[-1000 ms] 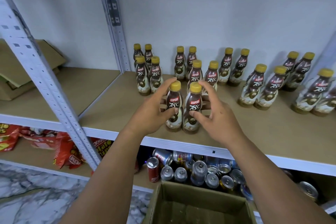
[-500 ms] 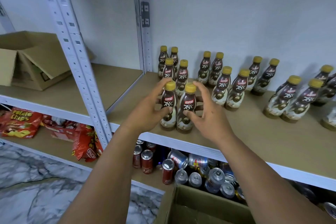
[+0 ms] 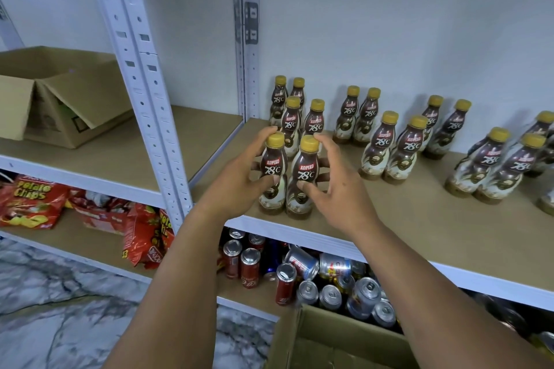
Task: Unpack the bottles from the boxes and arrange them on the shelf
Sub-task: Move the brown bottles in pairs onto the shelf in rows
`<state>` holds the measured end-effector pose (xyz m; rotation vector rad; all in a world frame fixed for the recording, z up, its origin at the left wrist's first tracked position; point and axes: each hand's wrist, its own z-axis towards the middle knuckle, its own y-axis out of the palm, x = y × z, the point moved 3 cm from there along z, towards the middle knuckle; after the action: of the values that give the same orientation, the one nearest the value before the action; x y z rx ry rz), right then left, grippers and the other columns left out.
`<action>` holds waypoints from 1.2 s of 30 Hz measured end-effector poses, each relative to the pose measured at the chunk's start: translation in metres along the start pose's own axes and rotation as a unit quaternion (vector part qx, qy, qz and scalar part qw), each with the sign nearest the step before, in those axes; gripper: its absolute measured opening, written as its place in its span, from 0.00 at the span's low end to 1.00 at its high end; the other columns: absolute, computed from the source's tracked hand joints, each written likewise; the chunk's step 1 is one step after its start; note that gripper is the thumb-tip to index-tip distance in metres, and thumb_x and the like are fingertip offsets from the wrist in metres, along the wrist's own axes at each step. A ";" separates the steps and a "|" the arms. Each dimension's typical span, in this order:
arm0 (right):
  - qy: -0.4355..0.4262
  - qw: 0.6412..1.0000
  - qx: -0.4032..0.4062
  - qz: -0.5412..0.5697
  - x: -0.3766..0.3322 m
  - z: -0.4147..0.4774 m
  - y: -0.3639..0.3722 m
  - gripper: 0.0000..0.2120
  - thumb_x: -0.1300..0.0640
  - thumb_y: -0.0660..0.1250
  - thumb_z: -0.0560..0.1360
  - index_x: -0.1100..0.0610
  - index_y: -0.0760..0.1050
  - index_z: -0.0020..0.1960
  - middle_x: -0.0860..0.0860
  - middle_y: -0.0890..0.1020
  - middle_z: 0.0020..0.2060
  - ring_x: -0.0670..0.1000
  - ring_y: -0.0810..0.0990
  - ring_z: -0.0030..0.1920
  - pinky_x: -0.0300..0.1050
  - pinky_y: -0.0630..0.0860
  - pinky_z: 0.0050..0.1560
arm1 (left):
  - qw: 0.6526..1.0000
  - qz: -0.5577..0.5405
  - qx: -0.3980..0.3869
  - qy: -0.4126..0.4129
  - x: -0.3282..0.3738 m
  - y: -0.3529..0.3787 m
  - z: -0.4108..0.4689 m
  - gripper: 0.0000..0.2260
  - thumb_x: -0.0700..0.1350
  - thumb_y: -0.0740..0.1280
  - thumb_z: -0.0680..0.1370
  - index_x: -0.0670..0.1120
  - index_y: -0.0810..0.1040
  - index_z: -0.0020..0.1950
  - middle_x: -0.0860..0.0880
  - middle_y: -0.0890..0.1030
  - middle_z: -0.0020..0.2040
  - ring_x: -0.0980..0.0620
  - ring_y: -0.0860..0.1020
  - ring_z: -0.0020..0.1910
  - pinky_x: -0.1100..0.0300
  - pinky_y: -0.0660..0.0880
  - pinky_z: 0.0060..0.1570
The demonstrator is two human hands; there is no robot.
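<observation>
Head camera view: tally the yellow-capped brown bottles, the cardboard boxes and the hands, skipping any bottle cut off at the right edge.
Yellow-capped brown plastic bottles: 14, two of them held
Brown cardboard boxes: 2
Hands: 2, left hand and right hand
Total: 18

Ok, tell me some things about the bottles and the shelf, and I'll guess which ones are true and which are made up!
1. The left hand holds the left front bottle and the right hand holds the right front bottle. True.
2. Both front bottles lie on their sides. False: they stand upright near the front edge of the shelf.
3. Both front bottles have yellow caps. True.
4. The cans sit on a level above the front bottles. False: they are on the level below.
5. The cardboard box at the far left is open. True.
</observation>
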<state>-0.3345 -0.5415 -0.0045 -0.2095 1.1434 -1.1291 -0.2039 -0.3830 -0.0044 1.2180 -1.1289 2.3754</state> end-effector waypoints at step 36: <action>0.011 1.000 0.002 0.000 0.010 0.010 0.006 0.40 0.53 0.74 0.77 0.37 0.53 0.79 0.47 0.80 0.61 0.35 0.72 0.33 0.36 0.70 0.43 | 0.998 -0.049 0.024 -0.024 -0.005 0.015 0.008 0.40 0.36 0.70 0.80 0.68 0.55 0.80 0.69 0.73 0.69 0.69 0.73 0.66 0.75 0.72 0.58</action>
<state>-0.3234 -0.5506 -0.0104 -0.1952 1.1608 -1.1363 -0.2034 -0.3984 -0.0130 1.3208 -1.0078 2.3255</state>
